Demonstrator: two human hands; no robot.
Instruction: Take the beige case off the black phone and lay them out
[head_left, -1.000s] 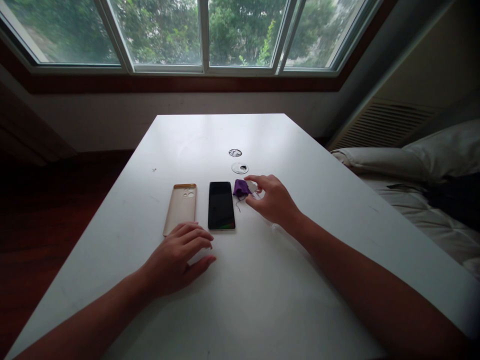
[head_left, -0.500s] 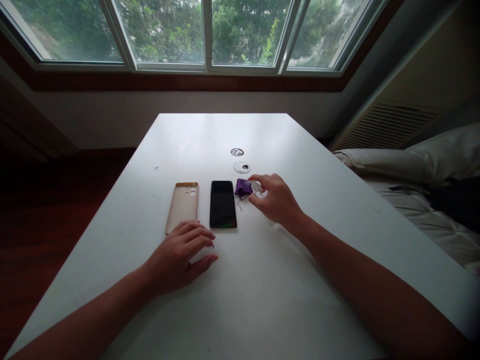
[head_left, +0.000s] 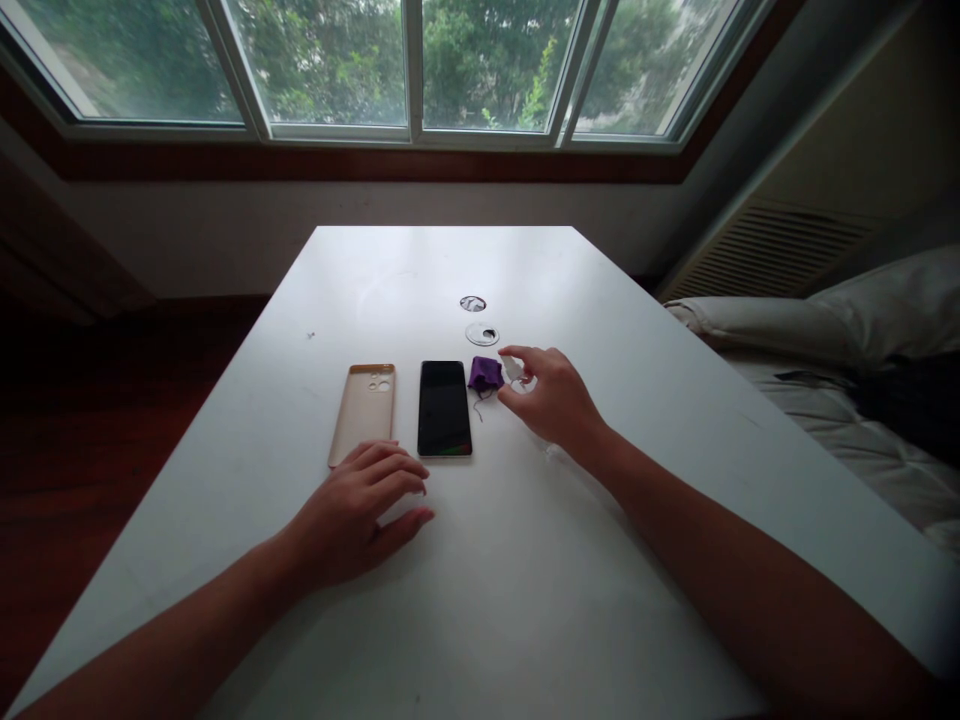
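Note:
My left hand [head_left: 367,505] lies open and palm down on the white table [head_left: 480,600], fingers loosely bent and thumb apart, empty. Its fingers reach the near end of a beige phone case [head_left: 365,415] and cover one corner. Right of the case a phone [head_left: 445,410] lies with its dark screen up. My right hand [head_left: 555,395] curls around a small clear spray bottle with a white nozzle [head_left: 513,367]; the palm hides most of the bottle. A bunched purple cloth [head_left: 486,373] with a thin dark string lies between the phone and my right fingertips.
Two round cable-hole fittings [head_left: 482,334] sit in the table beyond the phone. A small dark speck [head_left: 310,335] is at the left. Windows [head_left: 491,70] stand beyond the table, and a bed with pale bedding [head_left: 810,390] is at the right.
The white nozzle between my right fingers has tilted slightly upward. My left hand, the phone, the case and the cloth stay as they were.

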